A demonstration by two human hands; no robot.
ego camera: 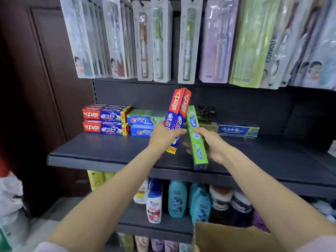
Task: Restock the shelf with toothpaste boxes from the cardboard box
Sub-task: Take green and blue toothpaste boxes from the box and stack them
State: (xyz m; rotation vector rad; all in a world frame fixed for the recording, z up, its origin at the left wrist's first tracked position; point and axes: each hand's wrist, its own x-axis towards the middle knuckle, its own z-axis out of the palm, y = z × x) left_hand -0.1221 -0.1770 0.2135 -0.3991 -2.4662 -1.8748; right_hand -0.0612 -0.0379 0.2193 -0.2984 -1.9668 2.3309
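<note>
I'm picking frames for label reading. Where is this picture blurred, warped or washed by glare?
Head view: right hand and green box motion-blurred; toothbrush packs show glare and smear toward the right edge; shelf edge bows from the wide lens; stacked red-and-blue boxes stay sharp.

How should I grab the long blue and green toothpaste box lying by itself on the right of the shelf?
Grip the blue and green toothpaste box around its middle, fingers on top and thumb under the front face, coming from the front. It lies flat with its long side facing out, and its right end is free, so that end would probably work too.
</note>
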